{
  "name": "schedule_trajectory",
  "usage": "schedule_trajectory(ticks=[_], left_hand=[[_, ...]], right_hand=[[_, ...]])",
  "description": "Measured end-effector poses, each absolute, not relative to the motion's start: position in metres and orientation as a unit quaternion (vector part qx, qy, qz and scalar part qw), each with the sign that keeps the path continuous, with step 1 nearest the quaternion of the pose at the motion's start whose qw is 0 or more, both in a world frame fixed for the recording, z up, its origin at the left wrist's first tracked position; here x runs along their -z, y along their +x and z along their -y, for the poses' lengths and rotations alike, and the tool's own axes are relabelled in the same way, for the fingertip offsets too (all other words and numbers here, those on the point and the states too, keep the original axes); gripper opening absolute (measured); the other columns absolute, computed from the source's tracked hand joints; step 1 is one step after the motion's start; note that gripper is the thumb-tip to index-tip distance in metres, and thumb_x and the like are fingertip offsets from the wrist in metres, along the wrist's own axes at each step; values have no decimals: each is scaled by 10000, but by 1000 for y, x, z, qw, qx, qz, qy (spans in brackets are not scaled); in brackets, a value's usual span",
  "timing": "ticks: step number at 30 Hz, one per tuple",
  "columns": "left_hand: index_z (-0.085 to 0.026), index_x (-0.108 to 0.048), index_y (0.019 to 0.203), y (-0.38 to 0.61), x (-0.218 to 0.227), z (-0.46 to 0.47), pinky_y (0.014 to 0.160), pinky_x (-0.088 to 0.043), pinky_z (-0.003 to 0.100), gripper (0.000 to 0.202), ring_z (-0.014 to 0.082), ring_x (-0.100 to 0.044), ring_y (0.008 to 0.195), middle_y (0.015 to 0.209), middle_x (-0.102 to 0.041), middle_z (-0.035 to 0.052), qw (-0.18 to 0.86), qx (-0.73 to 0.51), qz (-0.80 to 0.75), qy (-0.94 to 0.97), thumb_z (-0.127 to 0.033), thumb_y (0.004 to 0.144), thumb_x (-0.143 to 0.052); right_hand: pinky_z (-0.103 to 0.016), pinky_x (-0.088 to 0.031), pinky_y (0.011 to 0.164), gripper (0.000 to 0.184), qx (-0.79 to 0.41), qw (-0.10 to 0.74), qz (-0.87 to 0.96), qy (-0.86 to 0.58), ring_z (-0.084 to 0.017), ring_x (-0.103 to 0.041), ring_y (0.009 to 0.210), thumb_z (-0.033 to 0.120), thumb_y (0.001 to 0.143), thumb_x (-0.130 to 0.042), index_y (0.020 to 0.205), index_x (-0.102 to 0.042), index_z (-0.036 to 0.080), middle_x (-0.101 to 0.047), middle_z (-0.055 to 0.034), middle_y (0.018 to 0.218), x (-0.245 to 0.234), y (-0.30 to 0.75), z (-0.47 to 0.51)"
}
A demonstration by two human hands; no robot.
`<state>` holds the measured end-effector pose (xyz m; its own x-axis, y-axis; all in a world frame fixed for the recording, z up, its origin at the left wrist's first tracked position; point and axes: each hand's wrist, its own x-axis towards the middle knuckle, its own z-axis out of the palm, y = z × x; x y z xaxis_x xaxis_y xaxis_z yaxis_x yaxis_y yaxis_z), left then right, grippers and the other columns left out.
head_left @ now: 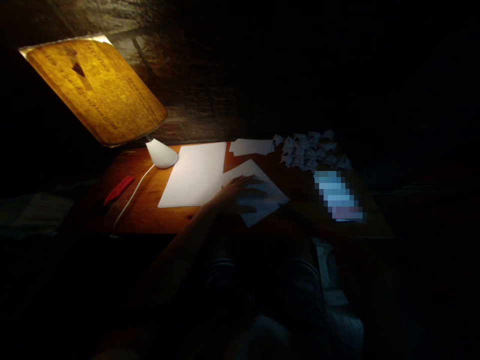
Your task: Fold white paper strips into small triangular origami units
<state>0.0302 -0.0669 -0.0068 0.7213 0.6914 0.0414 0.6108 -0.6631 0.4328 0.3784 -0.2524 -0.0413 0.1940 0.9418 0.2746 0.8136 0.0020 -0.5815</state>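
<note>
My left hand (245,191) lies on a square-looking sheet of white paper (252,169), its fingers spread apart and pointing right. The sheet rests on the wooden table, turned so that one corner points away from me. Deep shadow covers my right hand (294,211), near the sheet's right corner; its fingers cannot be made out. Just left of the sheet is a larger stack of white paper (195,172), partly behind my left hand and forearm.
A lit lamp (101,90) with a yellowish printed shade stands at the left, its white cord (133,200) crossing the table (146,220). Nearby lies a red-handled tool (119,190). Paper strips (252,146), several folded paper pieces (309,150) and a blurred-out bright phone-like screen (337,194) are farther right.
</note>
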Motion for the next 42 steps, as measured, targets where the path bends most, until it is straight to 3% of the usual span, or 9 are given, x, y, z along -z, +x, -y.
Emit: schedule_trajectory(ticks=[4, 7, 12, 15, 26, 31, 37, 42], left_hand=[[-360, -691, 1418, 27, 7, 65, 1324, -264, 603, 518, 331, -398, 1591, 1626, -561, 24, 208, -124, -333, 911, -553, 940, -736], [-362, -628, 1496, 26, 11, 64, 1288, -340, 610, 602, 350, -470, 1525, 1606, -559, 72, 191, -155, -346, 905, -595, 948, -714], [-355, -469, 1633, 29, 21, 64, 1324, -225, 693, 820, 427, -213, 1655, 1779, -299, 95, 126, -118, -373, 912, -688, 922, -707], [-336, -423, 1660, 31, 22, 65, 1333, -194, 701, 867, 429, -154, 1675, 1809, -230, 97, 113, -86, -377, 915, -714, 925, -685], [-312, -375, 1681, 31, 23, 65, 1343, -217, 661, 914, 403, -149, 1684, 1813, -221, 113, 93, -62, -374, 921, -763, 931, -638], [-331, -379, 1675, 30, 23, 65, 1348, -211, 651, 909, 391, -140, 1688, 1816, -215, 97, 95, -65, -357, 927, -778, 925, -632], [-297, -362, 1685, 31, 22, 65, 1352, -189, 653, 951, 405, -119, 1689, 1821, -182, 122, 103, -54, -362, 925, -775, 915, -652], [-305, -373, 1679, 32, 22, 65, 1353, -184, 649, 951, 405, -129, 1687, 1817, -203, 119, 108, -62, -364, 923, -781, 906, -658]], right_hand=[[-398, -536, 682, 372, -136, 332, 610, -706, -296, -710, 798, 506, 987, -538, 1141, -762, 252, -760, -128, 944, 42, 362, 246], [-414, -564, 702, 406, -165, 344, 603, -701, -322, -728, 854, 542, 993, -528, 1170, -736, 241, -777, -153, 995, 45, 351, 247], [-417, -583, 703, 388, -194, 347, 605, -690, -326, -742, 853, 535, 1007, -518, 1137, -714, 227, -785, -174, 1001, 52, 339, 250], [-410, -588, 702, 334, -208, 348, 609, -682, -311, -750, 842, 496, 1014, -526, 1143, -703, 244, -792, -150, 1003, 54, 334, 250], [-419, -603, 838, 394, -248, 365, 620, -648, -288, -759, 987, 537, 1034, -528, 1218, -722, 249, -806, -129, 1163, 56, 323, 240], [-408, -594, 808, 426, -245, 364, 582, -685, -286, -760, 966, 555, 1030, -525, 1226, -716, 228, -815, -135, 1158, 50, 329, 242], [-359, -545, 659, 420, -180, 361, 541, -738, -278, -755, 814, 569, 998, -512, 1055, -732, 216, -829, -142, 1017, 32, 336, 239], [-360, -526, 613, 433, -159, 373, 544, -734, -287, -753, 776, 596, 989, -523, 1027, -727, 217, -826, -144, 963, 26, 335, 239]])
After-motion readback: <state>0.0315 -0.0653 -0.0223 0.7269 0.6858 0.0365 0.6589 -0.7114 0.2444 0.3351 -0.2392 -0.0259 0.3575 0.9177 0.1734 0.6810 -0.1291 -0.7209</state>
